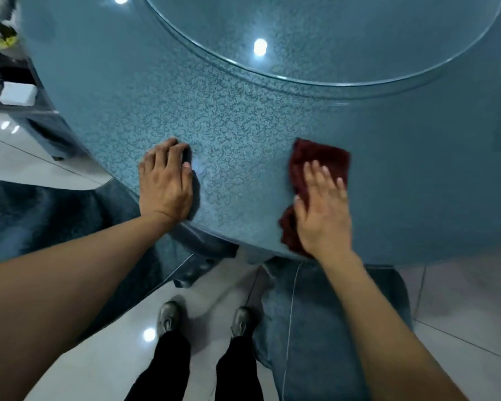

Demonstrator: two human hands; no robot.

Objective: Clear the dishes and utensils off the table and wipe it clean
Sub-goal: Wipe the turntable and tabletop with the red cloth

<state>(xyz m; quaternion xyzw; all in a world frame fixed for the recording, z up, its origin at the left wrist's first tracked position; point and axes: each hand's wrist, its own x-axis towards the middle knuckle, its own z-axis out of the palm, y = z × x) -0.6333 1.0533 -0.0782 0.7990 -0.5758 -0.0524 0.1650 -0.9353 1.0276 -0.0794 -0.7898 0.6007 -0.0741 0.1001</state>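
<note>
Right hand (323, 209) lies flat, fingers straight, pressing my dark red cloth (315, 166) onto the desk (243, 125) at about five o'clock, near its front edge. Left hand (165, 180) rests open at seven o'clock, bracing. I judge the cloth soft, light and limp, likely to bunch, so a spread palm over its middle should steer it best. No dishes show on the glass turntable (330, 39) at twelve.
</note>
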